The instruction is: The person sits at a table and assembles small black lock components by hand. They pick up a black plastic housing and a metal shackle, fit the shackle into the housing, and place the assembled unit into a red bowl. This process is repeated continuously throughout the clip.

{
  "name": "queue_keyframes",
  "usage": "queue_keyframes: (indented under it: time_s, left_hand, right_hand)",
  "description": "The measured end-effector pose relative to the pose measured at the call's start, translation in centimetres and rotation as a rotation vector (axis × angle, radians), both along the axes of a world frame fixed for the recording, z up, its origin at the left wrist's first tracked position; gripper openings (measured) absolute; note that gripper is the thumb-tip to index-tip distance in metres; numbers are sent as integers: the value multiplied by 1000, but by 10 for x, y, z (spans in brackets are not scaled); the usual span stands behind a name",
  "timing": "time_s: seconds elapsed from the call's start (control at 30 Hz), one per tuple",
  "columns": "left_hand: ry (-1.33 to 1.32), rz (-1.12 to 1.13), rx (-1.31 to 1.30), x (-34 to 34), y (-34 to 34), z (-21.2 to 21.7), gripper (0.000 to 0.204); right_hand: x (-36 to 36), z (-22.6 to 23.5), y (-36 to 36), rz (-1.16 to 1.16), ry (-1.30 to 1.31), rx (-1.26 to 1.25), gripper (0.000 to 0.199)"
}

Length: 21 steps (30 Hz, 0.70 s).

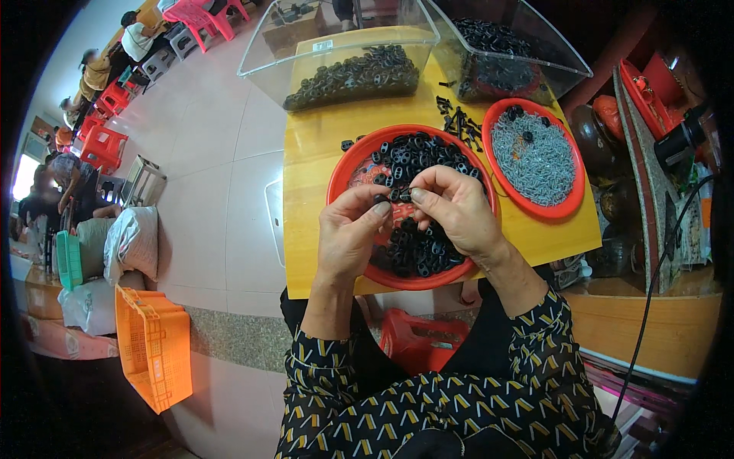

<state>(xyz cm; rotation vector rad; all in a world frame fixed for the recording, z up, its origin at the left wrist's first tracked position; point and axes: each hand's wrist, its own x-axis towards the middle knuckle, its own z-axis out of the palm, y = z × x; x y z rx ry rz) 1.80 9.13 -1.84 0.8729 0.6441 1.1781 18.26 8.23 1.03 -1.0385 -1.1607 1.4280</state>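
Over a round red tray [333, 183] full of small black two-holed plastic parts [420, 151], both my hands meet with their fingertips close together. My left hand [344, 237] is closed, pinching a small black plastic piece [380, 199] between thumb and forefinger. From the other side my right hand [459, 214] pinches another small black plastic part [404, 196], its fingers partly covering it. Whether the two pieces touch is too small to tell. To the right, a second red tray [579, 168] holds silver screws [531, 172] with a few black pieces on top.
Loose black pegs [461, 126] lie on the yellow tabletop [306, 229]. Two clear bins of black parts, one left [260, 57] and one right [577, 69], stand at the far edge. A black cable [650, 283] hangs at right. An orange crate [172, 356] and sacks [134, 241] sit left; people sit farther off.
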Motion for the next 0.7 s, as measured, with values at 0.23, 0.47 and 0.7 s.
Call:
queue_keyframes:
  time_s: [0.23,0.47,0.7]
  left_hand:
    - [47,-8,-11,2,-1,-3,15]
    - [-14,-51,-43,2,0,-1,23]
    - [-44,-102,36,1,0,-3,26]
  right_hand:
    - [0,0,-2,-45,26,-7,8]
    - [1,2,-3,-70,-42,-33,8]
    - [-1,4,-5,-68,-150,-11,8]
